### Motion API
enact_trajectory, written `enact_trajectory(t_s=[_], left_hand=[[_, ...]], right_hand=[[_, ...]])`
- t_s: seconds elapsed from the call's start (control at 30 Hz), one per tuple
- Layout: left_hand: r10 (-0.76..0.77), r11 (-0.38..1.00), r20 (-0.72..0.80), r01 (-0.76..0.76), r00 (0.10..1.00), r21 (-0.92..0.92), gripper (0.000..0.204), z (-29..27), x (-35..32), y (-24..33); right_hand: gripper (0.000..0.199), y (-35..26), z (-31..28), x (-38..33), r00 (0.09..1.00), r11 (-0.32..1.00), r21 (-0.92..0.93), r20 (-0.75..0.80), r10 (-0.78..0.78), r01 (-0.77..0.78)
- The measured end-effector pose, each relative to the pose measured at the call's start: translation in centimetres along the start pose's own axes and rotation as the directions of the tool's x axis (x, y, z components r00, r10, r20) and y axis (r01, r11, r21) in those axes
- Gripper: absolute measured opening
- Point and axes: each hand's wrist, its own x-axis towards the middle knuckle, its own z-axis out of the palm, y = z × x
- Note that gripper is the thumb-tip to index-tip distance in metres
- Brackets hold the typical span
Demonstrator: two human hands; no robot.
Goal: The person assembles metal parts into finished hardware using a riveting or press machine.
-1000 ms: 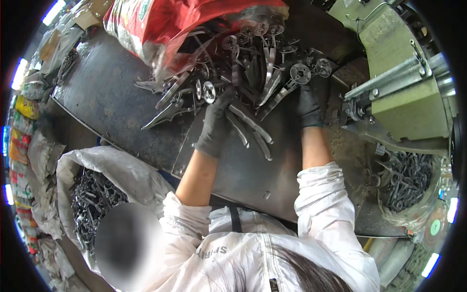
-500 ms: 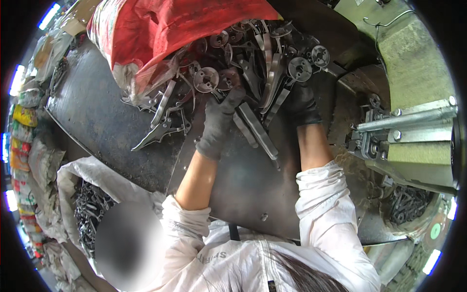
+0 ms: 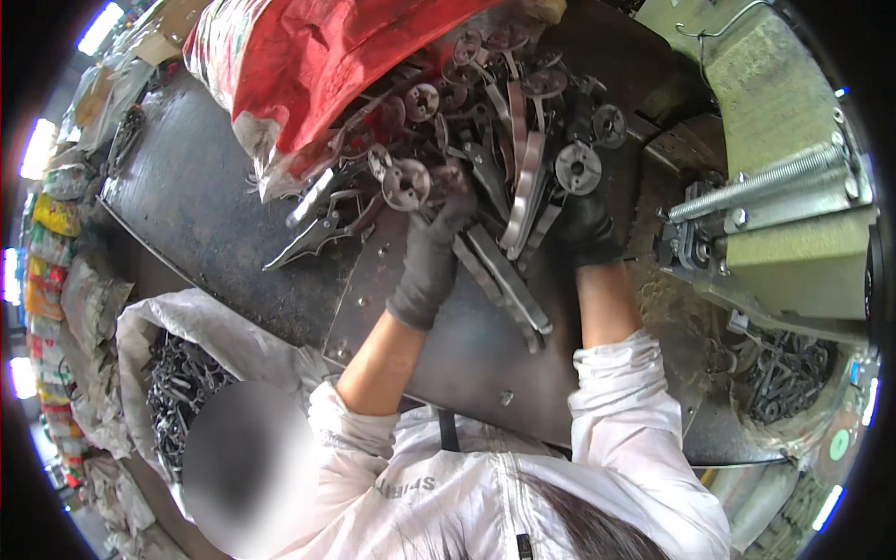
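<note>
My left hand (image 3: 434,252), in a dark grey glove, is closed around metal levers with round drilled discs at one end. Their long channel-shaped handles (image 3: 504,280) stick out between my hands toward me. My right hand (image 3: 590,233), also gloved, grips at the right side of the heap, beside a lever's round disc (image 3: 579,168); its fingers are partly hidden in shadow. Between and beyond both hands lies a tangled pile of the same grey levers (image 3: 523,177), spilling from the mouth of a red and white woven sack (image 3: 308,65).
Under the pile is a dark metal table (image 3: 448,364). A green machine with a spring (image 3: 765,187) stands on the right. At the lower left a white sack (image 3: 224,322) holds small dark metal parts; a container of metal parts (image 3: 789,373) sits at the lower right.
Both hands have come nearer to me, and the levers with them. More of the pile shows at the sack's mouth, and the handles between my hands reach farther toward my body.
</note>
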Motion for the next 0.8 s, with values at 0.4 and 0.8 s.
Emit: enact_trajectory(t_s=[0.4,0.8], left_hand=[[-0.074,0.952,-0.069,0.091,0.995,0.291,0.029,-1.7,-18.0,3.1],[-0.022,0.986,0.068,0.011,0.997,0.166,0.027,-2.9,-18.3,5.9]], right_hand=[[0.021,1.8,9.0,-19.5,0.993,0.950,-0.306,-0.078,-0.089,0.061],[0.061,1.1,7.8,-18.9,0.817,0.173,-0.836,0.429,-0.385,0.521]])
